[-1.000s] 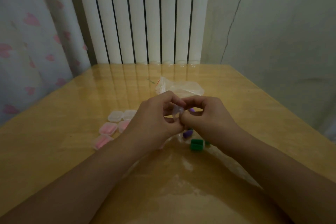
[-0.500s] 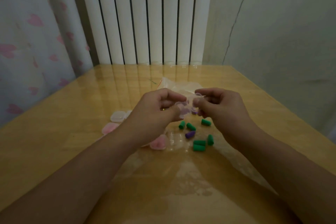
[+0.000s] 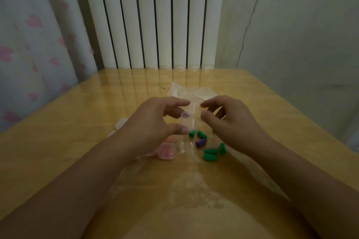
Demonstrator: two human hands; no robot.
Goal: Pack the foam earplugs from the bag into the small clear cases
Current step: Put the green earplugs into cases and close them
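The small clear plastic case, with a purple foam earplug showing inside near its top, sits between my two hands just above the table. My left hand has it in a loose grip: thumb tip at its lower edge, curled fingers at its upper part. My right hand is beside the case with its fingers curled toward it and its thumb tip close to the case's right side; whether that thumb touches I cannot tell, and its grip holds nothing that I can see.

Just below the case, loose foam earplugs lie on the yellow wooden table: several green ones and a single purple one among them. Beside them, under my left wrist, rests a closed clear case with pink earplugs inside. More pale cases peek out beyond my left forearm. Behind my hands lies the crumpled clear plastic bag with its red-lined zip edge.

Farther back, a white ribbed radiator stands against the wall, and a pale curtain with pink hearts hangs at the left.
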